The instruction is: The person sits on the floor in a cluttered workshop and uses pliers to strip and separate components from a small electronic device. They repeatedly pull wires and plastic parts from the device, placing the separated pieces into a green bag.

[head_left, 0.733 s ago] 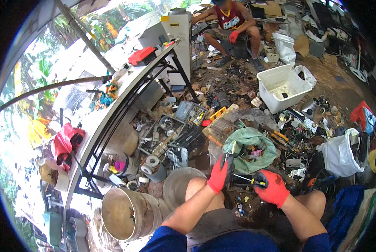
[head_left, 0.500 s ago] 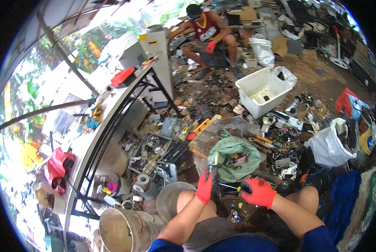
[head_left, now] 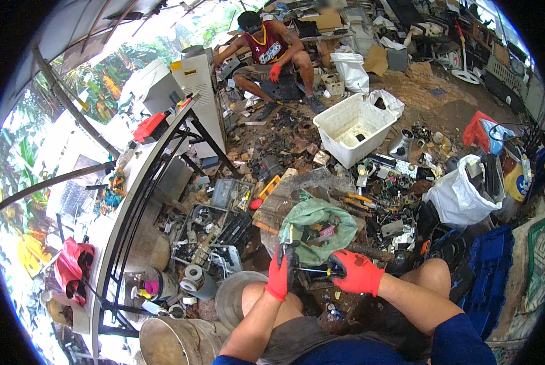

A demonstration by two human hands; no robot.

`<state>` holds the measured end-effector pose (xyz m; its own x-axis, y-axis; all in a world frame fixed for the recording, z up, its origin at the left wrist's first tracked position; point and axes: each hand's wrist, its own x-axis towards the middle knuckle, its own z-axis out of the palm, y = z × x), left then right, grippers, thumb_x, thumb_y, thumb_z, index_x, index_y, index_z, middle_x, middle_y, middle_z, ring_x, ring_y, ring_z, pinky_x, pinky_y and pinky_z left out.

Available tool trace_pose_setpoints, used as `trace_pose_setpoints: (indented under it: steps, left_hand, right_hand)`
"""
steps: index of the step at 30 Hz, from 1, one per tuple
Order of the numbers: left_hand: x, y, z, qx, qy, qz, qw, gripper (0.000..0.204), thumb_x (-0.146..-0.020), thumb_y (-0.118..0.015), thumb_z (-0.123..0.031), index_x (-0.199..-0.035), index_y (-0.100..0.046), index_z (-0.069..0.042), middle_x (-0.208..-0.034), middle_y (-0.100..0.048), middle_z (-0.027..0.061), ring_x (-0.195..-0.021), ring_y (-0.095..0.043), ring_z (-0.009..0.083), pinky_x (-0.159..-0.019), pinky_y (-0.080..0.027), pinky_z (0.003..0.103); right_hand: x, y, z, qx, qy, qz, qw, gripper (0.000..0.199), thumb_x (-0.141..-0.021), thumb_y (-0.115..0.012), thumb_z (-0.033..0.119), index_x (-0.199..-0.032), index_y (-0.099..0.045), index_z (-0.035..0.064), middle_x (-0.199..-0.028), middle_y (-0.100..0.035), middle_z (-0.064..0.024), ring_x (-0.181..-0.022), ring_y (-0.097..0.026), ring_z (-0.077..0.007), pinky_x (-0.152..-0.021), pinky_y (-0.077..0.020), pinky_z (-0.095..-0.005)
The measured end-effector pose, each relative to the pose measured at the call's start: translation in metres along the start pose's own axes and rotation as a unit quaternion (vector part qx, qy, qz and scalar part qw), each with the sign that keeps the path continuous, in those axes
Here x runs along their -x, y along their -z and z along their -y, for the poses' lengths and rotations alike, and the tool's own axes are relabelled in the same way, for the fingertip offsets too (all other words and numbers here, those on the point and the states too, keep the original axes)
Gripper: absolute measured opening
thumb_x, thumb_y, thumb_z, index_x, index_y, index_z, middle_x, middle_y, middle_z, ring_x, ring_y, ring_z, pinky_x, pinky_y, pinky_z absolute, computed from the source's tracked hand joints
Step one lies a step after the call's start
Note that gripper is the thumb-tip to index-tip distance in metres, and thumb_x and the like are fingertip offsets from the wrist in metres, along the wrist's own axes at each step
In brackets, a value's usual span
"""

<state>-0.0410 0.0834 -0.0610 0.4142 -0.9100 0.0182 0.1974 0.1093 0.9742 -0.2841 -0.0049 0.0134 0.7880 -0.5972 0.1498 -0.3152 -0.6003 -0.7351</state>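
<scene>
In red gloves with dark palms, both my hands are raised over my lap. My right hand (head_left: 356, 272) is closed around the handle of a screwdriver (head_left: 312, 269), whose thin metal shaft points left. The shaft's tip meets the dark area at my left hand (head_left: 280, 274). That hand is closed on a small dark piece with a pale upright part (head_left: 291, 235); its kind is too small to tell. Just beyond my hands lies an open green sack (head_left: 306, 210) with small scraps inside, including a pink one.
Scrap parts and pliers (head_left: 357, 199) lie beyond the sack. A white bin (head_left: 361, 149) stands farther off, a white sack (head_left: 461, 198) to the right. Buckets (head_left: 169, 340) and a long table (head_left: 140, 204) are at left. A person (head_left: 272, 58) in a maroon jersey sits at the back.
The view has turned slightly right, so the surroundings sit farther left in the picture. Both hands keep their hold, and the screwdriver still points at my left hand.
</scene>
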Motion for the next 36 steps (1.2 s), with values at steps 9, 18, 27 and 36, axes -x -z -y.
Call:
trace_pose_setpoints:
  steps: [9,18,27,36]
  left_hand:
    - [-0.001,0.014,0.018,-0.013,0.013,0.03,0.999,0.038,-0.1,-0.046,-0.014,-0.136,-0.043,0.0,-0.116,-0.055,0.003,-0.103,-0.05,0.0113,-0.092,-0.041,0.025]
    - [0.008,-0.018,-0.006,0.009,0.013,0.04,0.999,0.036,-0.101,-0.047,-0.02,-0.132,-0.041,-0.004,-0.097,-0.048,-0.0023,-0.087,-0.044,0.008,-0.079,-0.039,0.023]
    - [0.006,-0.014,0.0,0.069,0.087,0.103,0.989,0.046,-0.099,-0.047,-0.012,-0.143,-0.032,-0.005,-0.12,-0.052,0.0023,-0.108,-0.048,0.0112,-0.094,-0.041,0.027]
    - [0.005,-0.024,-0.007,0.047,0.096,0.116,0.987,0.037,-0.1,-0.048,-0.016,-0.134,-0.039,-0.006,-0.11,-0.051,-0.0006,-0.099,-0.048,0.0095,-0.089,-0.041,0.026]
  right_hand:
    - [-0.007,0.007,0.016,0.099,-0.04,0.147,0.983,0.052,-0.083,-0.06,0.033,-0.125,-0.052,0.0038,-0.117,-0.058,-0.0205,-0.104,-0.059,-0.038,-0.086,-0.0496,-0.0453]
    - [0.001,0.001,0.019,0.113,-0.035,0.081,0.99,0.046,-0.083,-0.059,0.033,-0.12,-0.057,0.0058,-0.113,-0.06,-0.0181,-0.102,-0.06,-0.0374,-0.089,-0.0489,-0.0455]
    - [0.003,-0.015,-0.006,0.118,-0.044,0.012,0.992,0.035,-0.08,-0.063,0.028,-0.109,-0.064,0.0094,-0.106,-0.064,-0.0127,-0.099,-0.061,-0.0335,-0.086,-0.0494,-0.0433]
    - [0.003,-0.009,0.002,0.119,-0.068,0.032,0.99,0.042,-0.082,-0.063,0.029,-0.114,-0.058,0.0036,-0.117,-0.057,-0.0192,-0.104,-0.058,-0.0369,-0.089,-0.0487,-0.0443]
